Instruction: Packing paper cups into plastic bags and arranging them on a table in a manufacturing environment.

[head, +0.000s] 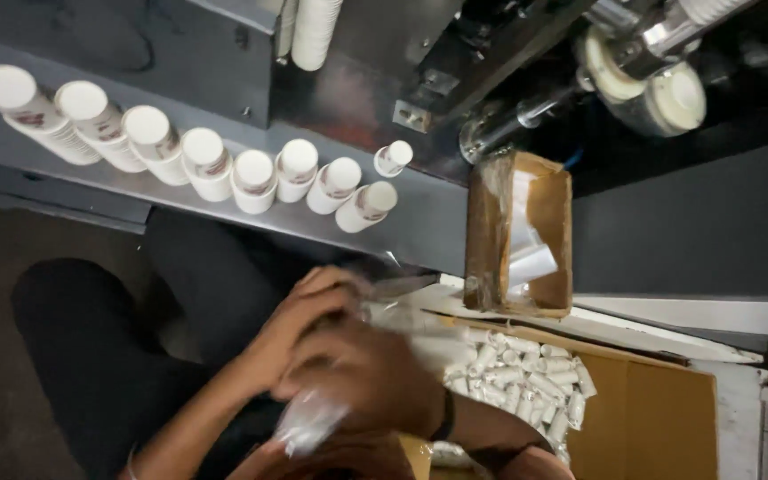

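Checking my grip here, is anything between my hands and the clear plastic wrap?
Nothing visible. The left hand and right hand are both closed on the clear plastic wrap, though motion blur hides the finger detail.

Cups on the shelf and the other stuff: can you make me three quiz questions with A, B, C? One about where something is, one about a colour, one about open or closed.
1. Where do the cup stacks stand?
A. in a row on the grey ledge
B. inside the big box
C. on the floor

2. What colour are the cups mostly?
A. black
B. white
C. green

3. The small cardboard box is
A. taped shut
B. open
C. squashed flat

Answers:
1 A: they line the grey ledge.
2 B: their ends and sides look white.
3 B: its top is open, and white pieces show inside.
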